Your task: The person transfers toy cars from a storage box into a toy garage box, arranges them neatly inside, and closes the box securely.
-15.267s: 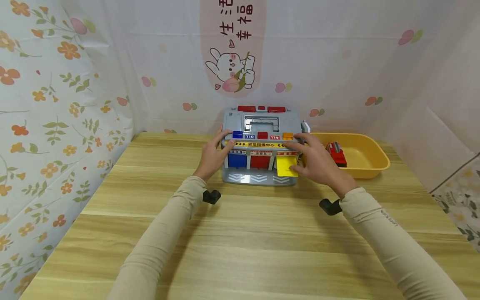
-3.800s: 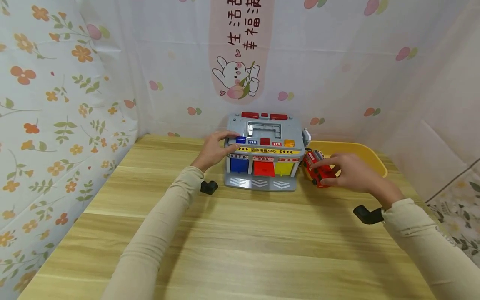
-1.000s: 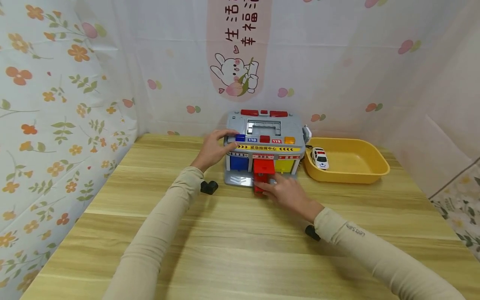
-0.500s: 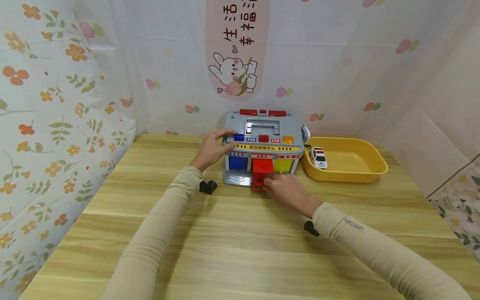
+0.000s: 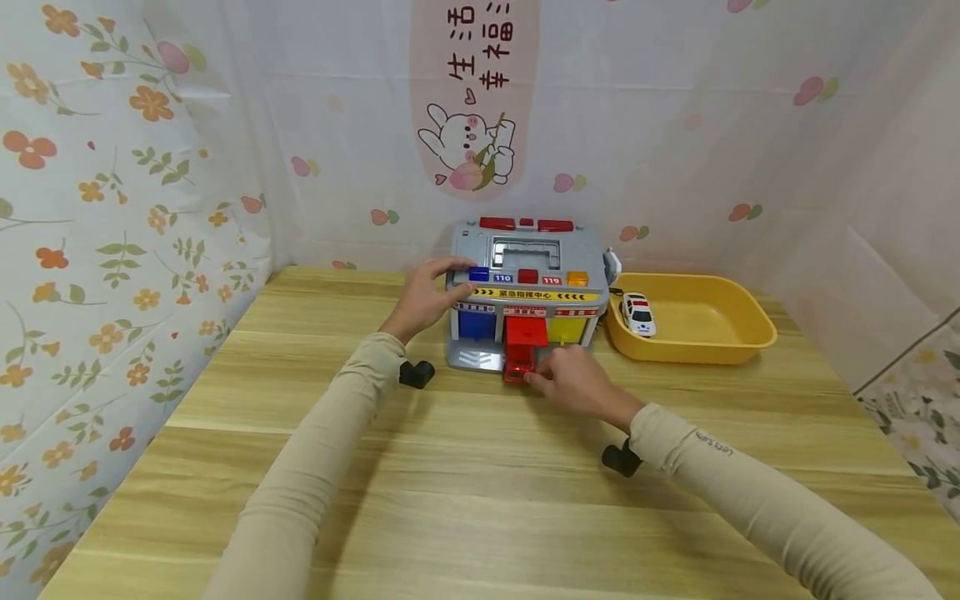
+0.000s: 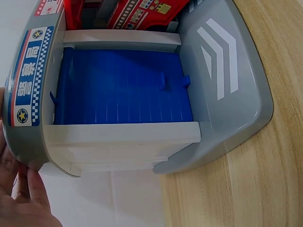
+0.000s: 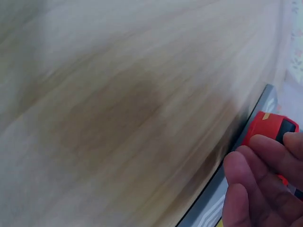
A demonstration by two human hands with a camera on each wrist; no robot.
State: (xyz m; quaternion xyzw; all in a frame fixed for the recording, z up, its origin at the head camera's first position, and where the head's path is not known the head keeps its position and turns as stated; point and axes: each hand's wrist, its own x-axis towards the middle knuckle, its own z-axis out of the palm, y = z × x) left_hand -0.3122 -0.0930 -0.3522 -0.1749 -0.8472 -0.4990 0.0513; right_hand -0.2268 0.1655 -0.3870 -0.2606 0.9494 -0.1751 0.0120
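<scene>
A grey toy garage (image 5: 465, 246) stands on the table against the cloth backdrop. My left hand (image 5: 420, 300) grips its front left roof corner, thumb at the front edge; in the left wrist view its fingertips meet that corner. The middle red door (image 5: 527, 332) is raised, while the blue door (image 5: 476, 325) and yellow door (image 5: 567, 330) are down. Under the red door, a red toy fire truck (image 5: 519, 367) sits partly inside, its end out on the ramp. My right hand (image 5: 573, 379) pinches that outer end; the right wrist view shows fingertips and thumb on the truck (image 7: 267, 127).
Right of the garage is a yellow tray (image 5: 712, 354) with a white toy police car (image 5: 640, 315) leaning inside its left wall. A white piece (image 5: 612, 265) sticks out from the garage's right side. Wooden tabletop (image 5: 465, 483) extends in front.
The right hand has brought the fire truck from the yellow tray to the middle bay and slid it slightly inward. Earlier it lifted the yellow door, now down; the red door has since gone up.
</scene>
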